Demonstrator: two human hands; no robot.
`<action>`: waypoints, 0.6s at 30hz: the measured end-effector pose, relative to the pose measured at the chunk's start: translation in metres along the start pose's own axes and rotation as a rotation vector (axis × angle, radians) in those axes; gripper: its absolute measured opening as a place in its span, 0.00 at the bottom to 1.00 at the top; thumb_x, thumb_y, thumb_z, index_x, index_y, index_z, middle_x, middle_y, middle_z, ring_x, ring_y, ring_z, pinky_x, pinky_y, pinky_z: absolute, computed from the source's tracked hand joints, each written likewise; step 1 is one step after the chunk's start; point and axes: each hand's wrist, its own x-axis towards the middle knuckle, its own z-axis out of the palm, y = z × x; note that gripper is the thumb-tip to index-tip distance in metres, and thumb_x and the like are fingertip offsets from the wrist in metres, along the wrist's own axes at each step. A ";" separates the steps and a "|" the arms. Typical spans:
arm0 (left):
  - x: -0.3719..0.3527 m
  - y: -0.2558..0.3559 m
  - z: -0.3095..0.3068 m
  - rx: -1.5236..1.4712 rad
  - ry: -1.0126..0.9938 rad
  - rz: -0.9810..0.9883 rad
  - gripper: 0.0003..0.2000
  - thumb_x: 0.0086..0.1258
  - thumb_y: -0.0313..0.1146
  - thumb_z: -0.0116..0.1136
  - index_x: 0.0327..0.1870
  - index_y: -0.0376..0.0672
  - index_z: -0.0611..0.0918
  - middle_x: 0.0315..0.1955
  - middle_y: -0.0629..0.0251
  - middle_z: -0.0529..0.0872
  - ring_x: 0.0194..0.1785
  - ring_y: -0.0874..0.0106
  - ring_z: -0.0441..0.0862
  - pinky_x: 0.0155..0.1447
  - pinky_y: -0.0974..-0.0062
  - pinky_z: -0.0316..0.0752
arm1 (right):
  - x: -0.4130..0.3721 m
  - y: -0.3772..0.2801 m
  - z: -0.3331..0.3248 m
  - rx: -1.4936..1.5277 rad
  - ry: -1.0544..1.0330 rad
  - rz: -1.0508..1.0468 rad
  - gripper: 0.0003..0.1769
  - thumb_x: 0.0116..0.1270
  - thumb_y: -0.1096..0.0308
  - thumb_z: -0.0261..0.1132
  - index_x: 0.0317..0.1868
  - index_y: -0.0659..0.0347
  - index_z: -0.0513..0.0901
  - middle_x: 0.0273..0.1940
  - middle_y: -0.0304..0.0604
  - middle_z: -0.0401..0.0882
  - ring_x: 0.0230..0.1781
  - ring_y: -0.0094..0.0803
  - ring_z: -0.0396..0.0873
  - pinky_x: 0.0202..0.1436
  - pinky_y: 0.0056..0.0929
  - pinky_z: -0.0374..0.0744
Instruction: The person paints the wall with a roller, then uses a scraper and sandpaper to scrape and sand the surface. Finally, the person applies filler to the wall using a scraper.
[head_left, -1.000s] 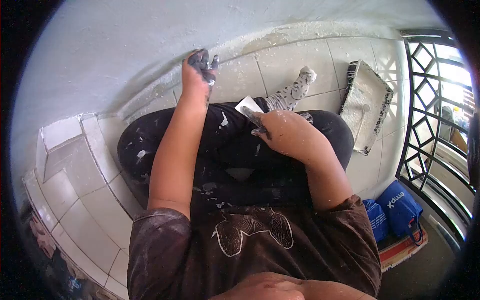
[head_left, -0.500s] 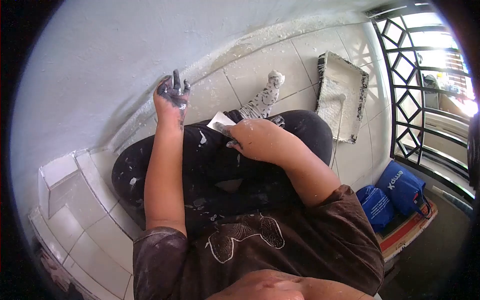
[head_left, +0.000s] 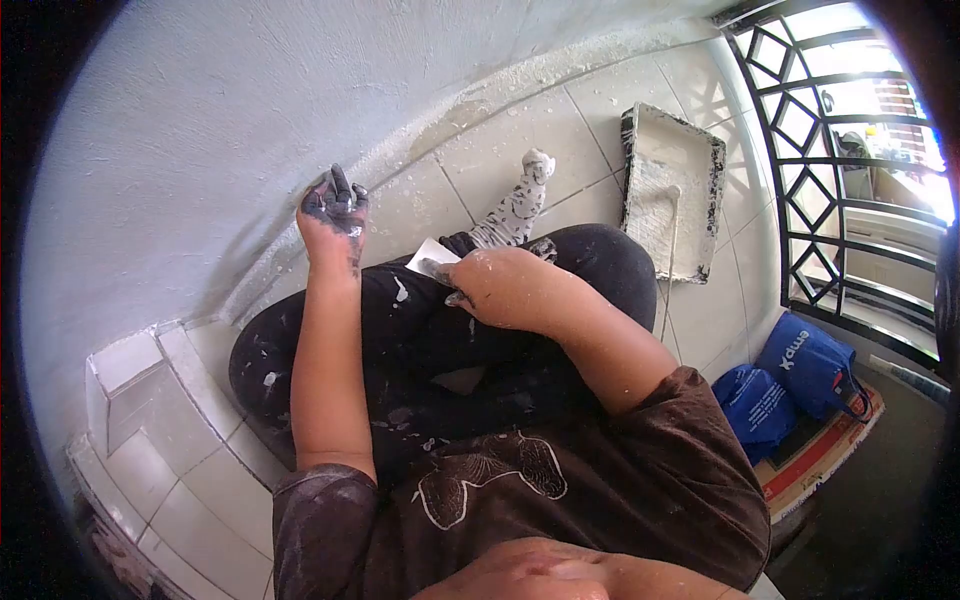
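My left hand point(head_left: 336, 218) is raised palm up beside the wall, its fingers loosely curled and apart, with dark smears and white spots on them. It holds nothing that I can see. My right hand point(head_left: 495, 285) rests over my lap, thumb and fingers closed on a flat white scraper point(head_left: 428, 257), whose wide end points toward the wall. Its fingertips are dark-stained too. Under both arms are my crossed legs in black trousers point(head_left: 590, 265), spotted with white.
Ahead is a pale wall point(head_left: 250, 120) with a splattered base. On the tiled floor lies a paint tray point(head_left: 715, 215) with a long thin rod in it. A black metal grille point(head_left: 810, 180), blue bags point(head_left: 805, 365) on a cardboard box, and a tiled step point(head_left: 210, 480) surround me.
My left hand has dropped slightly and its fingers have curled in a little more. My right hand keeps the scraper, almost in the same place. The view has shifted a little.
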 end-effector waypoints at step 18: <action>-0.014 -0.007 0.023 0.391 -0.086 -0.054 0.10 0.72 0.37 0.48 0.51 0.48 0.74 0.57 0.70 0.81 0.61 0.63 0.78 0.61 0.59 0.68 | 0.132 0.061 -0.047 1.523 1.448 0.546 0.07 0.68 0.67 0.60 0.37 0.62 0.79 0.29 0.39 0.77 0.27 0.29 0.75 0.28 0.32 0.75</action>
